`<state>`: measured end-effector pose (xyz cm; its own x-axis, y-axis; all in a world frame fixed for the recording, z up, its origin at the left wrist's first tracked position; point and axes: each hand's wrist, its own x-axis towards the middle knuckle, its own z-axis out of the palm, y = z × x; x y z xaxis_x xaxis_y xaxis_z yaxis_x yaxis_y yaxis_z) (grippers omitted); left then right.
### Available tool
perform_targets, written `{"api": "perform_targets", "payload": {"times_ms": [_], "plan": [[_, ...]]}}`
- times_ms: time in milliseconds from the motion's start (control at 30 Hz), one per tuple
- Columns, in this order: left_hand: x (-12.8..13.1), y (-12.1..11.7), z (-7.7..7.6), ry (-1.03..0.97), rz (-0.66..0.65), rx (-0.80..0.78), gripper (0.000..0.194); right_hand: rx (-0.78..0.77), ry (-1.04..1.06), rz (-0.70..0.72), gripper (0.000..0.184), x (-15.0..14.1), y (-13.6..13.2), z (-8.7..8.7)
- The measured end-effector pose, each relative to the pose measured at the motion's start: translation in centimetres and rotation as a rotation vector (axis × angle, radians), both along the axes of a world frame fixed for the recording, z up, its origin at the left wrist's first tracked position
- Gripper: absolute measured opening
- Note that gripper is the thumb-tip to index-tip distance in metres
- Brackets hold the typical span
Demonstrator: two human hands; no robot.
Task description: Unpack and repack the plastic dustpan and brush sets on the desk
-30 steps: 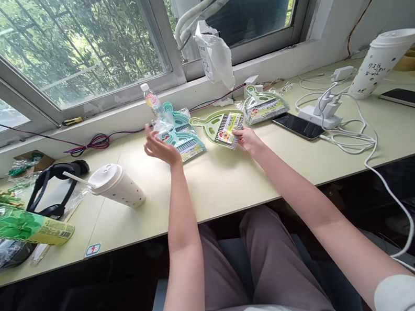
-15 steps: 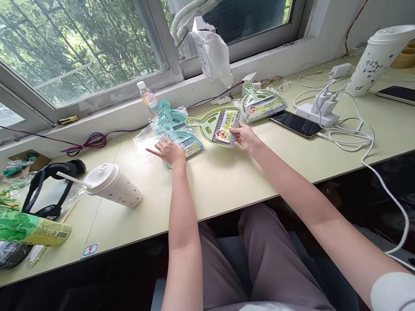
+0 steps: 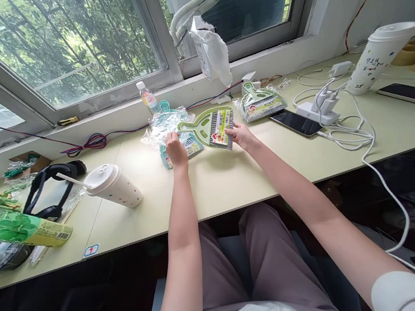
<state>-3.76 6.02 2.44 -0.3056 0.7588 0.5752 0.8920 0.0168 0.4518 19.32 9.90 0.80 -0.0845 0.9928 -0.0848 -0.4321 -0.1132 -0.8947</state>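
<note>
My right hand (image 3: 243, 136) pinches the brush end of a light green mini dustpan-and-brush set (image 3: 209, 129), with a printed card on its dark bristles. The set is tilted above the table, its handle pointing left. My left hand (image 3: 176, 150) is closed beside the handle's tip; what its fingers hold is hidden. Behind and under that hand lies a teal dustpan set (image 3: 193, 144). Crumpled clear plastic wrap (image 3: 166, 124) covers much of another teal set, whose handle (image 3: 165, 106) shows at the back. A wrapped green set (image 3: 261, 102) lies right of my right hand.
A white paper cup (image 3: 112, 186) with a straw stands left, near a green-capped bottle (image 3: 16, 225) and black straps. A small bottle (image 3: 148, 97) stands by the window. On the right are a phone (image 3: 297, 123), a power strip (image 3: 317, 111), white cables and a large cup (image 3: 382, 57).
My left hand has gone from spread fingers over the teal set to closed beside the green handle. The plastic wrap now bunches over the rear teal set. The green set has shifted slightly left.
</note>
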Motion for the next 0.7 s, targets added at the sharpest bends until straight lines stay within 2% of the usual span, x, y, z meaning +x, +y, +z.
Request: {"api": "perform_targets", "payload": {"times_ms": [200, 333, 433, 500, 567, 633, 700], "plan": [[0.9, 0.1, -0.1, 0.040, -0.204, 0.112, 0.041, -0.067, -0.028, -0.071, 0.021, -0.1, -0.1, -0.2], [1.4, 0.6, -0.7, 0.073, -0.334, 0.117, 0.042, -0.007, 0.053, -0.075, 0.018, -0.2, -0.3, -0.1], [2.2, 0.4, -0.7, 0.060, -0.364, 0.159, 0.040, 0.047, 0.074, -0.045, 0.022, -0.3, -0.3, 0.0], [2.9, -0.2, -0.3, 0.034, -0.303, 0.189, 0.036, 0.072, 0.087, -0.056, 0.026, -0.4, -0.3, 0.2], [3.5, -0.8, 0.5, -0.020, -0.154, 0.198, 0.035, 0.100, 0.113, -0.080, 0.029, -0.4, -0.3, 0.3], [3.7, -1.2, 1.4, -0.106, 0.025, 0.180, 0.054, 0.133, 0.146, -0.095, 0.030, -0.4, -0.3, 0.4], [3.5, -1.2, 2.0, -0.222, 0.116, 0.152, 0.068, 0.158, 0.169, -0.104, 0.032, -0.4, -0.4, 0.4]]}}
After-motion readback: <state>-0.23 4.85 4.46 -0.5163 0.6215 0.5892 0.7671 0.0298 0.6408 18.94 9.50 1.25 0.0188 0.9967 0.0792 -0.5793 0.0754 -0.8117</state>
